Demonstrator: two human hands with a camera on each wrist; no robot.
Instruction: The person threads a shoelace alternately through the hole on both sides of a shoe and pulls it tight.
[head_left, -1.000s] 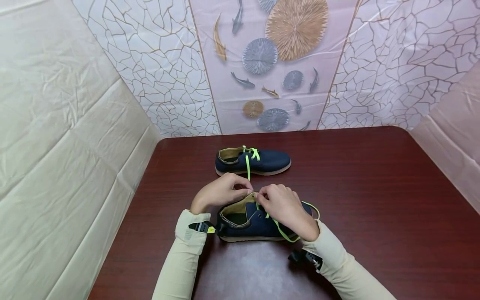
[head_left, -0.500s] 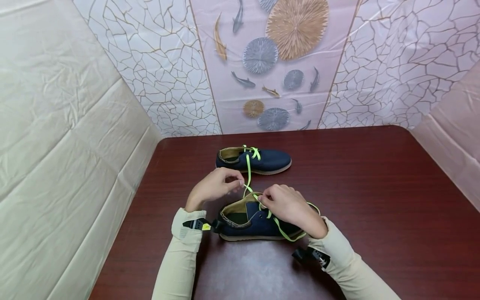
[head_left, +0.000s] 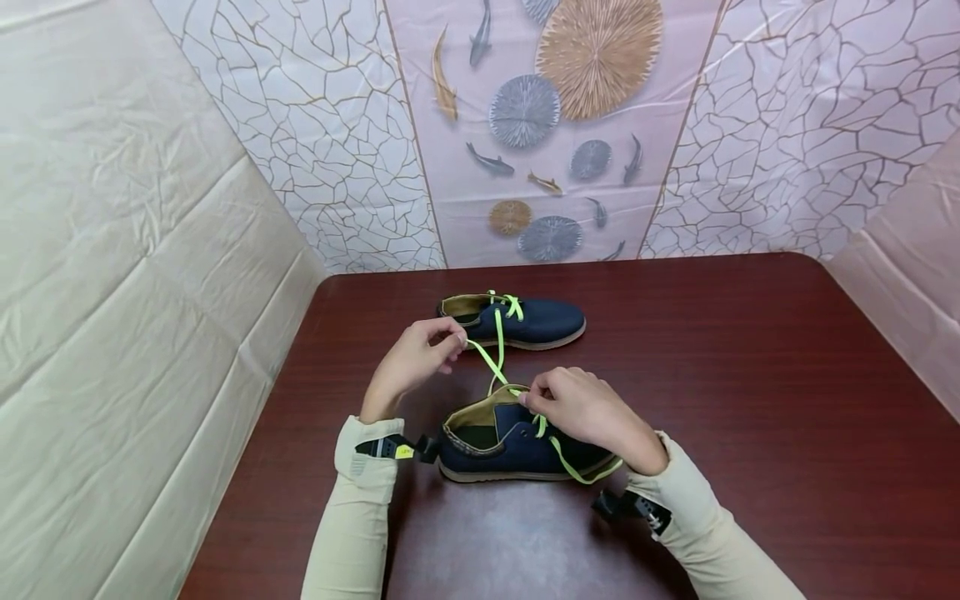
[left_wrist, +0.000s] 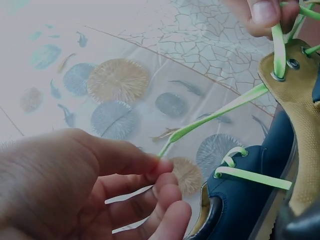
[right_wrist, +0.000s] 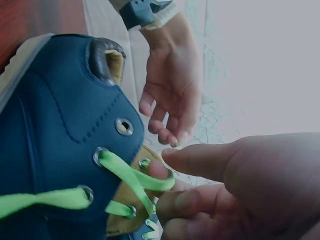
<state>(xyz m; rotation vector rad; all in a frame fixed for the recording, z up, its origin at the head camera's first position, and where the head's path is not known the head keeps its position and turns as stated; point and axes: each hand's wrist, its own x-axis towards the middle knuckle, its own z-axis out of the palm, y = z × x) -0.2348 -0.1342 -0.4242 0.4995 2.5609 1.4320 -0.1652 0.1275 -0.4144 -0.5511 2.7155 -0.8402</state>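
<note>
A navy shoe (head_left: 487, 460) with a tan lining stands on the table between my hands, toe to the right. My left hand (head_left: 412, 362) pinches the end of a neon green shoelace (head_left: 480, 350) between thumb and forefinger, up and left of the shoe. From there the lace runs to an eyelet in the far flap, clearest in the left wrist view. My right hand (head_left: 588, 408) is over the lacing; its thumb and fingers hold the lace (left_wrist: 279, 50) close to that flap. On the near flap, the top eyelet (right_wrist: 130, 128) has no lace in it.
A second navy shoe (head_left: 551, 323) lies behind, toe to the right, one green lace trailing toward the near shoe. Both stand on a dark red wooden table (head_left: 750, 400). Patterned cloth (head_left: 360, 167) hangs behind the table. Each wrist wears a strapped camera.
My left hand has moved up and left from the near shoe's flap, drawing out a longer stretch of lace. The right hand has shifted slightly right and stays at the lacing.
</note>
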